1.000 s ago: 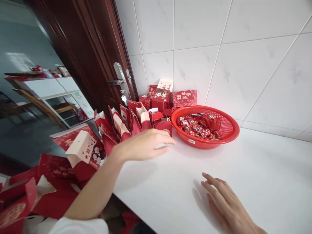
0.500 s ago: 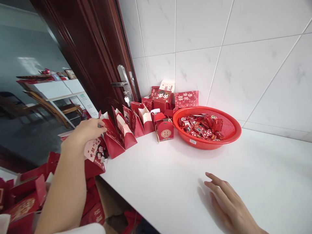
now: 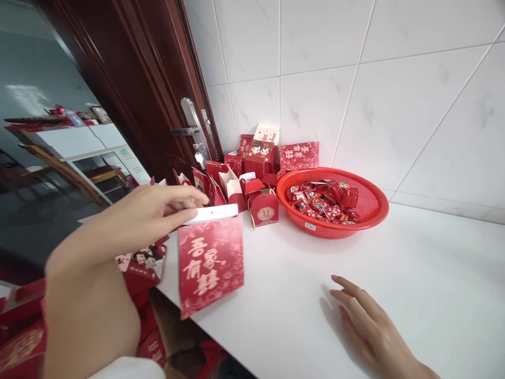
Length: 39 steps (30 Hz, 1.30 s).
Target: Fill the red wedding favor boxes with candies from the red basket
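Observation:
My left hand [image 3: 173,208] pinches the white top flap of a red gift box [image 3: 212,263] printed with pale characters, and holds it up over the table's left edge. My right hand [image 3: 366,321] hovers low over the white table [image 3: 292,273], fingers apart and holding nothing. Beyond it stands a red plastic basket [image 3: 335,231] with a pile of red-wrapped candies [image 3: 321,202] inside. A small red box with a gold emblem [image 3: 265,209] sits against the basket's left side.
Several red folded boxes [image 3: 232,187] line the table's back left, partly hidden by my left hand. Another box with printed figures [image 3: 144,263] stands at the left edge. More red boxes [image 3: 23,337] lie below the table. A wooden door [image 3: 145,79] and tiled wall [image 3: 315,79] rise behind.
My left hand has taken one red box from the row at the left and brought it rightward and nearer. My right hand has hardly moved.

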Tool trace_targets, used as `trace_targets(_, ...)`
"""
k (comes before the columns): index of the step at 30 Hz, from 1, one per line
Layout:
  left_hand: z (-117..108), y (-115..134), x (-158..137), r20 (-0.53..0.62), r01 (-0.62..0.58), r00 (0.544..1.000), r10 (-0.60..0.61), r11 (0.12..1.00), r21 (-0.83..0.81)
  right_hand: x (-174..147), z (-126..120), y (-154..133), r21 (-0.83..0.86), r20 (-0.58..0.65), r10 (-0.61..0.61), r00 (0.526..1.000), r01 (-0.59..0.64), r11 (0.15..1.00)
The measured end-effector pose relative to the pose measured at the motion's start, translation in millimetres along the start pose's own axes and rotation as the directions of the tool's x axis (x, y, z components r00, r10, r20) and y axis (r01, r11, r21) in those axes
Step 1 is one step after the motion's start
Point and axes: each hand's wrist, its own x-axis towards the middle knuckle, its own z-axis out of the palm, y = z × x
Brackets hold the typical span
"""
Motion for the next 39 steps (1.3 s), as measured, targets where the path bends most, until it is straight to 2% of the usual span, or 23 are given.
trace_targets(3, 20, 21, 22, 0.041, -0.196, 0.978, 0.204, 0.968, -0.157, -1, 0, 1, -0.011, -0.002, 0.024, 1.0, -0.024, 1.0)
trace_targets(5, 38, 35, 41, 0.047, -0.316, 0.941, 0.336, 0.918, -0.24, 0, 1, 2, -0.022, -0.013, 0.047, 0.999, -0.048, 0.999)
trace_targets(8, 73, 57, 67, 0.11, -0.469, 0.826, 0.553, 0.783, -0.41, 1, 0, 3, -0.036, -0.033, 0.082, 0.996, -0.083, 0.996)
trace_targets(10, 97, 70, 79, 0.148, -0.507, 0.742, 0.654, 0.691, -0.514, 3, -2, 3, -0.041, -0.039, 0.101, 0.994, -0.103, 0.994)
trace_targets(11, 108, 76, 82, 0.163, -0.515, 0.702, 0.693, 0.652, -0.557, 4, -3, 3, -0.04, -0.04, 0.11, 0.993, -0.111, 0.993)
trace_targets(13, 125, 83, 87, 0.187, -0.49, 0.656, 0.731, 0.601, -0.631, 5, -4, 3, -0.028, -0.034, 0.131, 0.991, -0.132, 0.991)
trace_targets(16, 138, 87, 93, 0.218, -0.419, 0.626, 0.748, 0.559, -0.715, 9, -6, 2, 0.034, -0.018, 0.173, 0.985, -0.173, 0.984)
trace_targets(21, 144, 90, 104, 0.285, -0.313, 0.564, 0.775, 0.52, -0.795, 14, -3, 0, 0.175, 0.008, 0.205, 0.979, -0.203, 0.963)
trace_targets(28, 141, 99, 117, 0.295, -0.341, 0.446, 0.845, 0.466, -0.817, 16, -3, -3, 0.15, 0.04, 0.18, 0.983, -0.184, 0.971)
trace_targets(30, 136, 99, 125, 0.315, -0.349, 0.449, 0.836, 0.489, -0.799, 15, -1, -3, 0.1, 0.022, 0.166, 0.986, -0.167, 0.981)
trace_targets(35, 127, 106, 157, 0.323, -0.412, 0.576, 0.751, 0.608, -0.679, 12, 10, 1, -0.053, -0.074, 0.037, 0.997, -0.041, 0.998)
trace_targets(37, 131, 113, 176, 0.331, -0.443, 0.607, 0.722, 0.654, -0.613, 10, 15, 3, -0.091, -0.075, 0.004, 0.997, -0.011, 0.996)
trace_targets(39, 141, 123, 198, 0.36, -0.494, 0.618, 0.699, 0.701, -0.514, 7, 20, 6, -0.118, -0.073, -0.012, 0.997, 0.003, 0.993)
